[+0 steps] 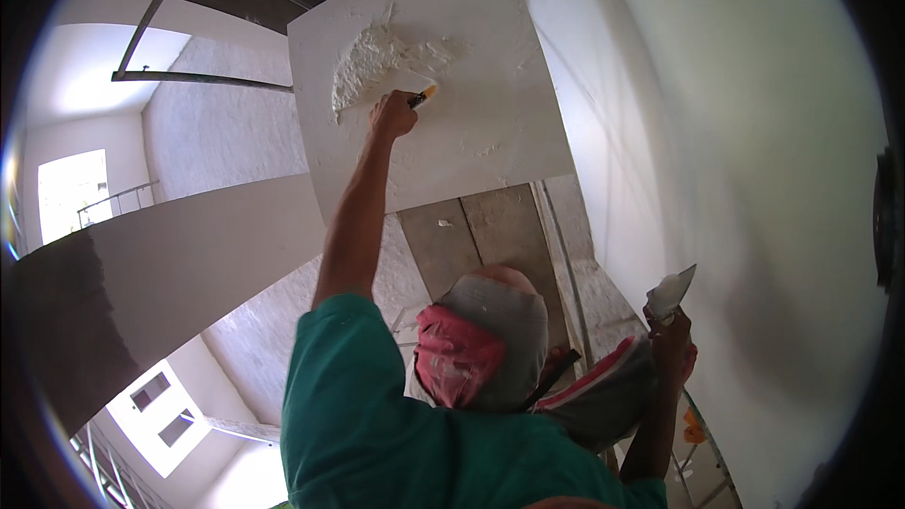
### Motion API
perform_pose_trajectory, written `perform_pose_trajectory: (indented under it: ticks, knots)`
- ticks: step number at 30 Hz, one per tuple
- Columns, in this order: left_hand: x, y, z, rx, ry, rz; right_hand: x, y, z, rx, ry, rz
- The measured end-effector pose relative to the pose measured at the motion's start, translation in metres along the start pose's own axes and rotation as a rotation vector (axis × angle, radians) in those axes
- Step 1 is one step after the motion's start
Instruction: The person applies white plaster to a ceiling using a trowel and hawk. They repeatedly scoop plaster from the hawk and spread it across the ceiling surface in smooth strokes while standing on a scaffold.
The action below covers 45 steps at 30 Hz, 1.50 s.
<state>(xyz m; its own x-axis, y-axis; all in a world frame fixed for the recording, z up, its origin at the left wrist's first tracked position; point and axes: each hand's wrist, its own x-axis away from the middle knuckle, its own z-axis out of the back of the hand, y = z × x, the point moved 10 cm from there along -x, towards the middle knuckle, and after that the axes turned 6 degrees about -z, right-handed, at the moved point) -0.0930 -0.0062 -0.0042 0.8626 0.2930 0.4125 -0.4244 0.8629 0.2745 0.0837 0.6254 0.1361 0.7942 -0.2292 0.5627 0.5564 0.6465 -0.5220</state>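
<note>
My left arm, in a green sleeve, stretches up to a white board (500, 123), where my left hand (391, 115) is closed on a small dark-handled tool (422, 97) with a yellowish end. The tool is at the lower edge of a thick, rough patch of white paste (365, 66) spread on the board. At lower right, my right hand (671, 335) grips a metal putty knife (671, 294) with white paste on its blade, close to the pale wall (773, 226).
A person's head in grey-and-red cloth (471, 349) is at lower centre. Metal bars (203, 77) and dark panels (500, 226) adjoin the board. A curved band of plaster (207, 245), railings (118, 199) and bright windows (71, 193) lie to the left.
</note>
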Motion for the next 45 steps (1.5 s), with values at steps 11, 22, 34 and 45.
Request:
perform_pose_trajectory:
  ticks: [11,22,34,45]
  knots:
    - [-0.109,0.028,0.015,-0.017,0.097,0.030,0.014,0.029,0.023,0.079,0.052,-0.116]
    - [-0.017,0.004,0.010,-0.043,0.325,0.018,0.013,0.021,0.017,0.041,0.021,-0.072]
    - [0.015,-0.034,0.014,0.029,0.286,0.092,0.014,0.027,0.013,0.067,-0.026,-0.110]
    - [-0.009,-0.049,0.036,0.000,0.184,0.179,0.021,0.028,0.020,0.160,0.099,0.010]
